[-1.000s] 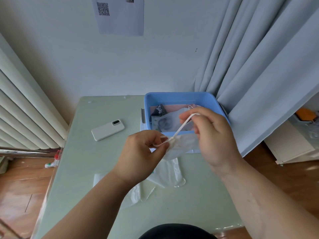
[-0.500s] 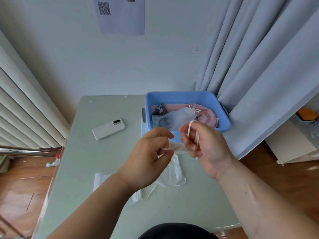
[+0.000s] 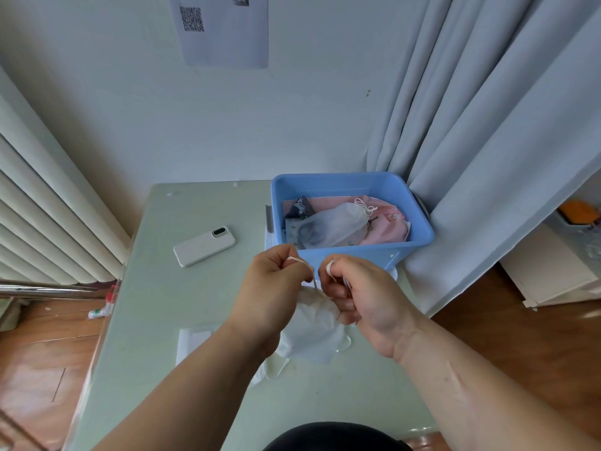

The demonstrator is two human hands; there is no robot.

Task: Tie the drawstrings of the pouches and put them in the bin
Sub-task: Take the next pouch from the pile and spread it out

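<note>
A white translucent pouch [image 3: 313, 333] hangs between my hands above the table, just in front of the blue bin [image 3: 419, 237]. My left hand [image 3: 273, 288] pinches one end of its white drawstring [image 3: 313, 281]. My right hand [image 3: 361, 294] grips the other end, looped over a finger, close beside the left. The bin holds a tied white pouch [image 3: 335, 224] lying on a pink pouch [image 3: 390, 222] and a dark patterned one [image 3: 300, 206].
A white phone [image 3: 204, 245] lies on the pale green table [image 3: 182, 304] to the left. More clear pouches [image 3: 195, 336] lie flat under my left forearm. Grey curtains [image 3: 487, 157] hang right of the bin; a radiator stands at left.
My right hand came down from over the bin toward my left hand, and both now hold the drawstring ends close together over the pouch's gathered neck.
</note>
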